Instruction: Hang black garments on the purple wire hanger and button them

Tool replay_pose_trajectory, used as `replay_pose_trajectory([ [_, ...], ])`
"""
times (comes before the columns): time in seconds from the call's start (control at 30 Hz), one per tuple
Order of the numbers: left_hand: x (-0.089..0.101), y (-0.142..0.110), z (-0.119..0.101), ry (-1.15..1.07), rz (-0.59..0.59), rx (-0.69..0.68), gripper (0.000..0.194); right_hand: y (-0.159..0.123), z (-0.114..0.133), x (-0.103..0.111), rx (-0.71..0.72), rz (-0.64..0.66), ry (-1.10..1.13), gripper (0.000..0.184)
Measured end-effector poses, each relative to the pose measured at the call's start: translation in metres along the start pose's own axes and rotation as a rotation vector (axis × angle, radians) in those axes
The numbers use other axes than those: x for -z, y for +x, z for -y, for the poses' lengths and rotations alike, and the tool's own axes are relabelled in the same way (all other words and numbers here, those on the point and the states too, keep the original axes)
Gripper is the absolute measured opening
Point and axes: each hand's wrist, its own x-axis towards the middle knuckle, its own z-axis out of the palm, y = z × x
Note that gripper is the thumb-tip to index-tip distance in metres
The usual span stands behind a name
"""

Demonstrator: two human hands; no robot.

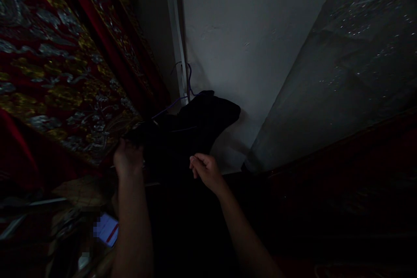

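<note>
A left hand point(128, 160) at the left edge of a dark cloth point(198, 117) — grip impossible to tell in shadow — and a right hand point(207, 172), fingers curled closed, at its lower right.

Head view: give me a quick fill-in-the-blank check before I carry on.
1. The background of the embroidered fabric is ____.
2. Of the left hand and the right hand, the ____ is nearer that fabric.
3. From this camera, the dark cloth is in ____ of the pale wall.

Missing words: red; left; front.
</note>
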Motion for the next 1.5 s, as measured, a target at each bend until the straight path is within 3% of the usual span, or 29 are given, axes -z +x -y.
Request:
replay_pose_trajectory([
  [0.1,0.017,-0.016,0.037,0.012,-0.079,0.155,0.020,-0.008,-0.002,-0.001,-0.012,-0.047,0.038,0.040],
  [0.2,0.022,-0.042,0.063,0.088,0.015,0.274,0.024,-0.009,-0.011,0.009,-0.018,-0.174,0.088,0.042],
  [0.3,0.023,-0.064,0.070,0.129,0.081,0.340,0.036,-0.006,-0.025,0.024,-0.043,-0.272,0.097,0.043],
  [0.37,0.020,-0.078,0.063,0.134,0.134,0.288,0.040,-0.005,-0.033,0.032,-0.068,-0.278,0.029,0.044],
  [0.47,0.006,-0.102,0.046,0.158,0.331,0.135,0.035,-0.009,-0.037,0.034,-0.063,-0.236,-0.129,0.039],
  [0.53,-0.008,-0.119,0.035,0.218,0.483,0.045,0.029,-0.015,-0.033,0.027,-0.014,-0.117,-0.174,0.036],
  [0.57,-0.016,-0.128,0.031,0.259,0.540,0.001,0.026,-0.017,-0.029,0.021,0.018,-0.026,-0.166,0.044],
  [0.6,-0.023,-0.135,0.027,0.302,0.587,-0.045,0.023,-0.019,-0.026,0.015,0.046,0.069,-0.147,0.052],
  [0.67,-0.033,-0.143,0.023,0.371,0.632,-0.145,0.020,-0.020,-0.020,0.005,0.077,0.186,-0.103,0.046],
  [0.73,-0.036,-0.143,0.022,0.409,0.619,-0.253,0.019,-0.015,-0.016,0.002,0.089,0.165,-0.095,0.031],
  [0.8,-0.031,-0.135,0.023,0.428,0.634,-0.304,0.022,-0.006,-0.012,0.008,0.080,0.098,-0.129,0.029],
  [0.9,-0.011,-0.120,0.031,0.504,0.839,-0.118,0.043,0.011,0.002,0.029,0.104,0.110,-0.187,0.027],
  [1.0,0.011,-0.110,0.042,0.713,1.100,0.165,0.057,0.032,0.026,0.053,0.280,0.135,-0.242,0.028],
  [1.1,0.025,-0.105,0.042,0.869,1.207,0.200,0.047,0.061,0.045,0.069,0.461,-0.070,-0.268,0.039],
  [1.2,0.027,-0.096,0.027,0.855,1.174,0.100,0.031,0.095,0.040,0.071,0.379,-0.226,-0.250,0.044],
  [1.33,0.032,-0.076,0.000,0.836,1.085,0.008,0.018,0.126,0.009,0.063,0.121,-0.179,-0.271,0.019],
  [1.5,0.054,-0.047,-0.016,0.864,0.945,-0.055,0.016,0.119,-0.004,0.085,0.073,-0.127,-0.283,0.026],
])
